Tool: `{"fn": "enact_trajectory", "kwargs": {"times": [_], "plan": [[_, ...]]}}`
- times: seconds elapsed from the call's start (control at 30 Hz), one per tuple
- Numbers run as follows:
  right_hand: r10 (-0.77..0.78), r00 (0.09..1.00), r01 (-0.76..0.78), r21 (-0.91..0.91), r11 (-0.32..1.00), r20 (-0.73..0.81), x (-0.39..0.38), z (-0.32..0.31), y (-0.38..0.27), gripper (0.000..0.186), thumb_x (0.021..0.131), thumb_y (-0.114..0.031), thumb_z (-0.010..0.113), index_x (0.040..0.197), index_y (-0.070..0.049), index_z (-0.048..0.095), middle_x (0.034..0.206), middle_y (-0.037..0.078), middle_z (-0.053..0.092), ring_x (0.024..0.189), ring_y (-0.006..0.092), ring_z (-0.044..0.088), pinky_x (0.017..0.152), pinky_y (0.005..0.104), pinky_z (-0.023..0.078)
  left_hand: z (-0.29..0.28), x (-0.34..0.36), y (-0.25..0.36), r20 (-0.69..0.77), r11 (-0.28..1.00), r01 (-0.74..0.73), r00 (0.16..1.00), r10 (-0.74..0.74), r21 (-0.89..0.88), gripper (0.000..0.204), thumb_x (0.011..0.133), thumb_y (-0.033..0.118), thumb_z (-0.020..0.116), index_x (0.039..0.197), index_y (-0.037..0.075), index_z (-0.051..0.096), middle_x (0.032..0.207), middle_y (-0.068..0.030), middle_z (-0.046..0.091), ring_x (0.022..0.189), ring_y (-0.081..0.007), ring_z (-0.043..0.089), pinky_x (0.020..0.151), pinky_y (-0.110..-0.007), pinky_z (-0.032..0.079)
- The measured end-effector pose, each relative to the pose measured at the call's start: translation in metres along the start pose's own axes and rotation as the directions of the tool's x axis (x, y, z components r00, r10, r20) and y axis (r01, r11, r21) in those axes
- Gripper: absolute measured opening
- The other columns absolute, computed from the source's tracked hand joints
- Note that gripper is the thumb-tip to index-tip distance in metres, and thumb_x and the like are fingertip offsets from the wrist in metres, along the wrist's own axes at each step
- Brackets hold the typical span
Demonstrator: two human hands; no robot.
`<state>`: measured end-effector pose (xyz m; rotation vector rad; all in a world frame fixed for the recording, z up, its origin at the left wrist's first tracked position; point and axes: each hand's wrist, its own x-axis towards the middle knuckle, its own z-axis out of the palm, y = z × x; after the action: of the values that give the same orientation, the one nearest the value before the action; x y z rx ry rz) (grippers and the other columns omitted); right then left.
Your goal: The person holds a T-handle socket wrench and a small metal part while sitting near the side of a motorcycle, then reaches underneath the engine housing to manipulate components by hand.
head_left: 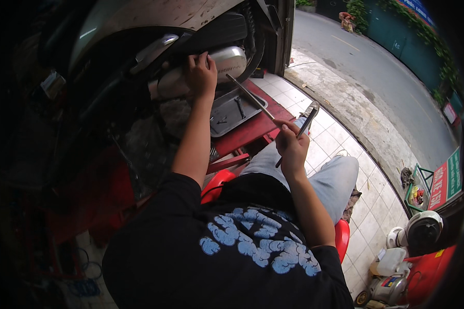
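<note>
My right hand (292, 148) is closed around the crossbar of a T-handle wrench (251, 98). Its long shaft points away to the upper left, and the tip ends beside the rear end of a silver engine cover (231, 60) on a motor scooter (139, 15). On that cover rests my left hand (201, 73), fingers bent and slightly apart, with no tool visible in it. Below the cover lies a grey metal tray (233, 129) holding a spanner (240, 107) and a few small loose parts. Whether the wrench tip touches the cover, I cannot tell.
A red lift platform (273, 107) carries the tray under the scooter. I sit on a red stool (342, 239) over white floor tiles (366, 195). To the right stand a plastic jug (391, 261) and a sign (444, 180); the road (345, 49) lies beyond the doorway.
</note>
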<state>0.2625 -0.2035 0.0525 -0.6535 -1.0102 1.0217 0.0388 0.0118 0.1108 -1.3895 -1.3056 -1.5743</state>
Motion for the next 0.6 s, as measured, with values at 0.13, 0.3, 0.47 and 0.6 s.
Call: {"fn": "enact_trajectory", "kwargs": {"times": [0.13, 0.3, 0.47, 0.6], "plan": [[-0.003, 1.000, 0.003, -0.014, 1.000, 0.001, -0.001, -0.002, -0.001, 0.027, 0.096, -0.011, 0.048, 0.105, 0.009, 0.064, 0.056, -0.004, 0.042, 0.046, 0.0046, 0.036, 0.043, 0.0223, 0.024, -0.004, -0.004, 0.002, 0.053, 0.999, -0.029, 0.998, 0.027, 0.041, 0.019, 0.083, 0.023, 0.064, 0.093, 0.009, 0.073, 0.097, -0.0106, 0.061, 0.089, -0.0295, 0.062, 0.076, -0.040, 0.052], [-0.001, 1.000, 0.002, -0.008, 1.000, 0.001, 0.001, -0.006, 0.001, 0.027, 0.096, -0.011, 0.048, 0.105, 0.009, 0.064, 0.056, -0.004, 0.042, 0.046, 0.0042, 0.036, 0.043, 0.0223, 0.024, -0.006, -0.002, 0.016, 0.093, 0.991, -0.006, 0.996, -0.007, 0.135, 0.026, 0.082, 0.023, 0.064, 0.100, 0.007, 0.071, 0.106, -0.0131, 0.059, 0.098, -0.0330, 0.059, 0.084, -0.042, 0.049], [-0.010, 1.000, 0.010, -0.020, 1.000, -0.002, 0.001, -0.003, -0.001, 0.027, 0.096, -0.010, 0.048, 0.106, 0.009, 0.064, 0.056, -0.004, 0.042, 0.046, 0.0041, 0.035, 0.043, 0.0224, 0.025, -0.010, -0.006, 0.006, 0.102, 0.995, -0.074, 0.993, 0.067, 0.064, 0.027, 0.082, 0.021, 0.064, 0.105, 0.008, 0.069, 0.109, -0.0138, 0.058, 0.099, -0.0327, 0.058, 0.086, -0.042, 0.048], [-0.009, 1.000, 0.009, 0.004, 1.000, -0.010, 0.002, -0.003, 0.003, 0.027, 0.096, -0.010, 0.048, 0.105, 0.009, 0.064, 0.056, -0.004, 0.042, 0.046, 0.0042, 0.036, 0.043, 0.0225, 0.025, -0.023, -0.033, 0.000, 0.067, 0.975, -0.053, 0.995, 0.069, -0.216, 0.023, 0.082, 0.015, 0.065, 0.103, 0.008, 0.069, 0.106, -0.0113, 0.059, 0.094, -0.0307, 0.058, 0.085, -0.041, 0.048]]}}
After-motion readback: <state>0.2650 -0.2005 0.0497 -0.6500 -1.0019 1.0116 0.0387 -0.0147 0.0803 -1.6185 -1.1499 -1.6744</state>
